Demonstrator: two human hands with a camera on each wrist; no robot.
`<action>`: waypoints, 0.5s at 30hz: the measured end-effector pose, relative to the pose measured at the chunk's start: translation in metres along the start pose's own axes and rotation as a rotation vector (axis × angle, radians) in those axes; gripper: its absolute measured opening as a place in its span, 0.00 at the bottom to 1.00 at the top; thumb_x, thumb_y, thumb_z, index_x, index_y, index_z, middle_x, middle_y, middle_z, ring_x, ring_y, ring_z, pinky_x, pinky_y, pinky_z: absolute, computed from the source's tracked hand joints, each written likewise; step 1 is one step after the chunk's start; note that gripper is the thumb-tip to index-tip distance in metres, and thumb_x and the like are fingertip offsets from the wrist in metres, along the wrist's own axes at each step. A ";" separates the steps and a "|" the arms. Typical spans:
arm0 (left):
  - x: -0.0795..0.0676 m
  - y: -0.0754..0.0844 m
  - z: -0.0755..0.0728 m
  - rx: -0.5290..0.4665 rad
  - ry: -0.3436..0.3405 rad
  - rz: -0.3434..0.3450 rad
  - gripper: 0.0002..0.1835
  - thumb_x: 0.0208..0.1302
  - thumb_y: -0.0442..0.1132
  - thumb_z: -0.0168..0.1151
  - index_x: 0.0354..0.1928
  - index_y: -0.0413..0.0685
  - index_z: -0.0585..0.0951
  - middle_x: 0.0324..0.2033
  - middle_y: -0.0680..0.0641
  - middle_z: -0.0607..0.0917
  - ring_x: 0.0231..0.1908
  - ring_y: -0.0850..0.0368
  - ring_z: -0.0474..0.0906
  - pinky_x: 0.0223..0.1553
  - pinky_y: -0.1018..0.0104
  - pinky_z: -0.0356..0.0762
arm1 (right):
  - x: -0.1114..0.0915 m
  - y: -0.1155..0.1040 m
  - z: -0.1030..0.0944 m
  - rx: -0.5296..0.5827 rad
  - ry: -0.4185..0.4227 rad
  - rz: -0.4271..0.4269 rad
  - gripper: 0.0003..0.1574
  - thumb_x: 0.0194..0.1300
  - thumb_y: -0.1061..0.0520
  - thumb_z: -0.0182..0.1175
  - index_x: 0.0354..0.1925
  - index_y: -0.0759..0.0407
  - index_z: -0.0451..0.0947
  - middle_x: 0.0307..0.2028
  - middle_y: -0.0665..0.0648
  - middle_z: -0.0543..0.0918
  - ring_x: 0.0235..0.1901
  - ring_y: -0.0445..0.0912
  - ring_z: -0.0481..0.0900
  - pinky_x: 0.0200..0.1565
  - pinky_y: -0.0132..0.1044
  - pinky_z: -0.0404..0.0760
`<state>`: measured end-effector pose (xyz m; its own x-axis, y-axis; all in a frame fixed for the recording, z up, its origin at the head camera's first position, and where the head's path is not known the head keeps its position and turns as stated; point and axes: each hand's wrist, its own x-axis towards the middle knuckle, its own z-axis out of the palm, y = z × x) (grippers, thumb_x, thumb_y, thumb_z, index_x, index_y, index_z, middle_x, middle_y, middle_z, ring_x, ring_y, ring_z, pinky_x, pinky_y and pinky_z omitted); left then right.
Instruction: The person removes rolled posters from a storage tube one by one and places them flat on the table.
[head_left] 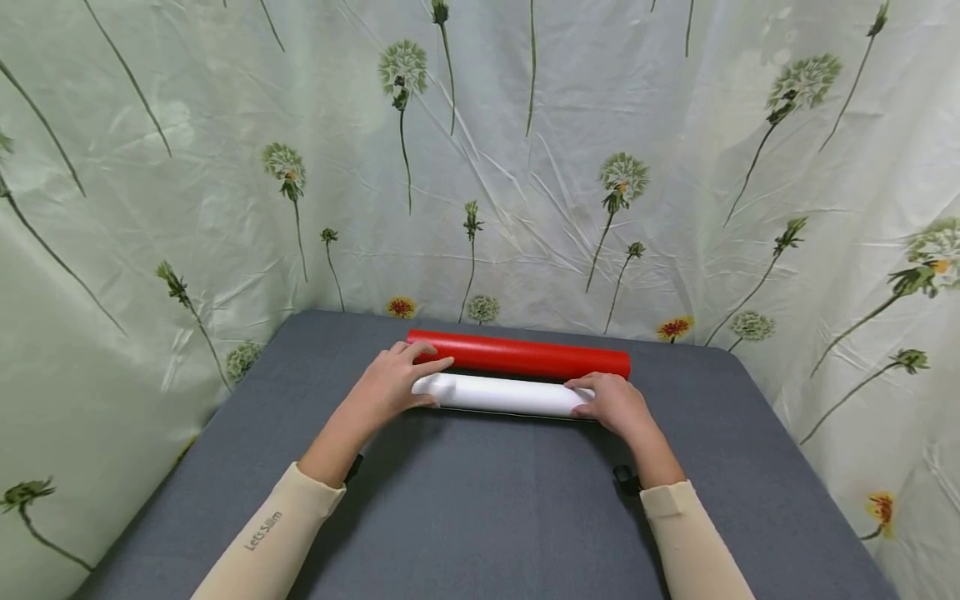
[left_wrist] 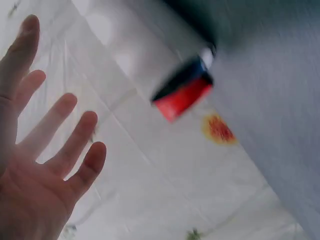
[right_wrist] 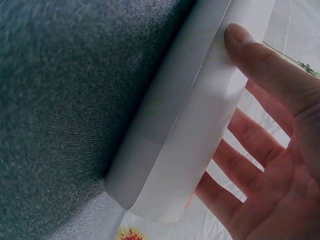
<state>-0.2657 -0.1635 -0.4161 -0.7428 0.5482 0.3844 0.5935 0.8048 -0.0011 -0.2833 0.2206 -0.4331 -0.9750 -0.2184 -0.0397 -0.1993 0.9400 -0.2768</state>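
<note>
My left hand [head_left: 388, 379]: fingers spread wide by the left end of the white roll [head_left: 502, 394], holding nothing. Roll's on the counter [head_left: 480, 508], red roll [head_left: 525, 355] just behind, roughly parallel. My right hand [head_left: 613, 402] holds its right end, thumb near side, fingers behind, probably to stop it rolling.

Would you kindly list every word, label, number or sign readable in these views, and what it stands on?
"Let's S…": dark lettering on the beige fabric sleeve of the left arm; the remaining letters are too small to read surely.
No readable text shows on the smooth white cylindrical roll or the glossy red cylindrical roll.
</note>
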 end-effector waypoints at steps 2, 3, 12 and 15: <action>0.003 0.008 0.006 -0.011 -0.021 0.025 0.38 0.53 0.50 0.84 0.68 0.60 0.83 0.60 0.43 0.84 0.54 0.42 0.80 0.52 0.44 0.81 | 0.000 0.000 -0.001 -0.002 0.002 -0.005 0.31 0.61 0.51 0.79 0.62 0.47 0.87 0.64 0.62 0.85 0.62 0.59 0.82 0.55 0.59 0.83; 0.005 0.010 0.009 -0.016 -0.033 0.033 0.38 0.53 0.50 0.84 0.68 0.60 0.83 0.61 0.43 0.83 0.54 0.42 0.80 0.52 0.44 0.82 | 0.000 -0.001 -0.001 -0.002 0.003 -0.007 0.31 0.61 0.51 0.79 0.62 0.47 0.87 0.64 0.62 0.85 0.62 0.59 0.82 0.56 0.59 0.83; 0.026 0.016 0.034 -0.045 -0.158 0.033 0.32 0.57 0.44 0.82 0.66 0.66 0.85 0.60 0.44 0.84 0.47 0.44 0.82 0.47 0.49 0.80 | -0.001 0.000 -0.001 0.000 0.016 -0.017 0.30 0.61 0.51 0.79 0.62 0.47 0.87 0.63 0.62 0.86 0.60 0.58 0.83 0.55 0.58 0.84; 0.029 0.017 0.036 -0.060 -0.200 0.015 0.31 0.59 0.39 0.81 0.65 0.66 0.85 0.56 0.46 0.85 0.45 0.46 0.80 0.43 0.53 0.76 | -0.001 0.000 -0.001 -0.002 0.014 -0.019 0.30 0.61 0.51 0.79 0.62 0.47 0.87 0.63 0.62 0.86 0.60 0.58 0.83 0.54 0.58 0.84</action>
<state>-0.2886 -0.1260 -0.4376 -0.7771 0.5987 0.1941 0.6177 0.7847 0.0523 -0.2822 0.2215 -0.4325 -0.9724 -0.2323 -0.0206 -0.2178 0.9364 -0.2752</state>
